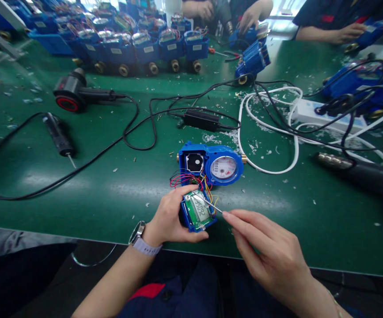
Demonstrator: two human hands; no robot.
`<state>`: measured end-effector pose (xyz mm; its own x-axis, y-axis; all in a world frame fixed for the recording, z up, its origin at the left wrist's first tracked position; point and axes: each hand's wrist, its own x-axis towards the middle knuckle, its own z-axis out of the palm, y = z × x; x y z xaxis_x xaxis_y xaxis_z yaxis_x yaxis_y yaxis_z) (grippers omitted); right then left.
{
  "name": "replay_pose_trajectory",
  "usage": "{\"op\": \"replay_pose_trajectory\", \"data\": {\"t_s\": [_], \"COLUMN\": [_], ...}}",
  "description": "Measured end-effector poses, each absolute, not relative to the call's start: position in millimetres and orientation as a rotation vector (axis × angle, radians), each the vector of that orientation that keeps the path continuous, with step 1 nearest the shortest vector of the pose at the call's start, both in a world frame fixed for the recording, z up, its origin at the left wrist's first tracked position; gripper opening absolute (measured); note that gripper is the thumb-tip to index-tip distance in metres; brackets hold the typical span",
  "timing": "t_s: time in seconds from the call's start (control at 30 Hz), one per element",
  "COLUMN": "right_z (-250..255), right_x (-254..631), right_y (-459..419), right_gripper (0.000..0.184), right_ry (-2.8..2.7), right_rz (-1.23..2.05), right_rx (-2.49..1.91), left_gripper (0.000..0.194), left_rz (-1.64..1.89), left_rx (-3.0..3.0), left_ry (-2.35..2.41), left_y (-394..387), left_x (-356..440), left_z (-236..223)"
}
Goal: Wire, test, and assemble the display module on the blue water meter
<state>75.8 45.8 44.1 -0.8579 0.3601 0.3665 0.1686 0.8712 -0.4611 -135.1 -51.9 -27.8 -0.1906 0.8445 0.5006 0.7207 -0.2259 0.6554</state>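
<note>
A blue water meter point(224, 165) with a round dial lies on the green table point(111, 185) in front of me. Its blue display module point(198, 213), carrying a green board and an LCD, is joined to it by red and yellow wires point(187, 179). My left hand point(169, 218) grips this module at the table's near edge, thumb on its top. My right hand point(271, 254) pinches thin metal tweezers point(207, 203), whose tip rests on the module near the LCD.
A black heat gun point(73, 92) and a soldering iron point(58, 137) lie at the left with black cables. Rows of blue meters point(145, 44) stand at the back. A white power strip point(327, 115) and white cable sit right. Other people's hands point(251, 17) work across the table.
</note>
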Motion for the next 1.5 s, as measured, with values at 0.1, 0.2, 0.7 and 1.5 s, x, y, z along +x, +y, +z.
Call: {"op": "replay_pose_trajectory", "data": {"t_s": [0.1, 0.2, 0.7, 1.5], "right_z": [45, 42, -9, 19], "right_x": [80, 88, 138, 55], "right_y": [51, 58, 108, 77], "right_gripper": [0.032, 0.027, 0.022, 0.023], "right_ry": [-2.457, -2.345, -2.414, -2.493], "right_rz": [0.610, 0.524, 0.182, 0.500], "right_rx": [-0.468, -0.622, -0.860, -0.273], "left_gripper": [0.089, 0.090, 0.091, 0.080], "left_rz": [1.372, 1.375, 1.270, 1.404], "left_rx": [1.923, 1.931, 1.896, 1.590], "left_ry": [1.840, 1.816, 1.812, 1.912], "left_y": [-52, -52, -53, -53], "left_x": [-135, -136, -134, -93], "left_z": [-30, -31, -28, -32]}}
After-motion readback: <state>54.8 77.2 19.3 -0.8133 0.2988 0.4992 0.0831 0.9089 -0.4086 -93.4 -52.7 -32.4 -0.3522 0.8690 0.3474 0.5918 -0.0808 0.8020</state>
